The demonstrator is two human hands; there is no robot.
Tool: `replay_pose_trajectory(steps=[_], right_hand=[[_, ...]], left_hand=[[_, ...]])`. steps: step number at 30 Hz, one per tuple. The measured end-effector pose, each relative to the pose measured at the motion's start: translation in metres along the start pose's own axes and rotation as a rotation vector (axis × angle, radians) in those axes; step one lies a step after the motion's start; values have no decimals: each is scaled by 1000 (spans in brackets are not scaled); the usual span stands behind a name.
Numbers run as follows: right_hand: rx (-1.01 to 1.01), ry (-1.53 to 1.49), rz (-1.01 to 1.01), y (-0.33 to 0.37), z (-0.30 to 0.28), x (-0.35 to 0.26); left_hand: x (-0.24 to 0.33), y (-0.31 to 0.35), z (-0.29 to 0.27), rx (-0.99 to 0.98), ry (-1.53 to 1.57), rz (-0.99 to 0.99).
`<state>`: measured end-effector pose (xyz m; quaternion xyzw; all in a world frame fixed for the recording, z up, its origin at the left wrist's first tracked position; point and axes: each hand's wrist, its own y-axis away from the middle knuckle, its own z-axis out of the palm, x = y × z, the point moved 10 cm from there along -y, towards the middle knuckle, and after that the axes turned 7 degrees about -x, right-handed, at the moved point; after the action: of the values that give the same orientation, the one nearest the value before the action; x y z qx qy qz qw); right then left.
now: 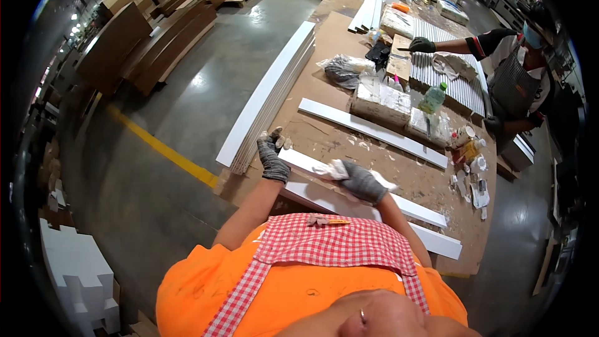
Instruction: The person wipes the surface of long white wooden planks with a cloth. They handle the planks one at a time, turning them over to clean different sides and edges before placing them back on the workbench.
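A long white strip of board [302,162] lies across the near side of the workbench, passing under both my hands. My left hand [272,157], in a grey knit glove with worn pale fingertips, is closed at the strip's left end. On the strip's middle, my right hand [364,183], also gloved, presses down a bunched white cloth [337,170]. Part of the cloth sticks out to the right of that hand. Closer to my body lies another white strip [437,241], partly hidden by my right arm and apron. A third white strip [374,132] rests farther off.
Stacked white boards [268,90] line the bench's left edge. Wrapped white blocks [380,100], a green-tinted bottle [433,97] and an amber bottle [469,150] stand ahead and right. A co-worker [521,75] works across the bench. Brown panels [168,37] stand on the floor at left.
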<state>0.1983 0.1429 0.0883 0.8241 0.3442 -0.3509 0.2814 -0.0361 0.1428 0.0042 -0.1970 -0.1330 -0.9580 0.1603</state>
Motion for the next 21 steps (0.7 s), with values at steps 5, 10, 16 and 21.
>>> replay_pose_trajectory(steps=[5,10,16,21], right_hand=[[91,-1,-246,-62,15,-21],[461,-539,-247,-100,-33,-2],[-17,-37,-128,-38,-43,-42],[-167,-7,229,48,-9,74]], left_hand=[[-10,-8,-2,31,9,20],[-5,2,-3,65,-22,25],[4,-13,-12,-13,-86,30],[-5,2,3,66,-97,22]])
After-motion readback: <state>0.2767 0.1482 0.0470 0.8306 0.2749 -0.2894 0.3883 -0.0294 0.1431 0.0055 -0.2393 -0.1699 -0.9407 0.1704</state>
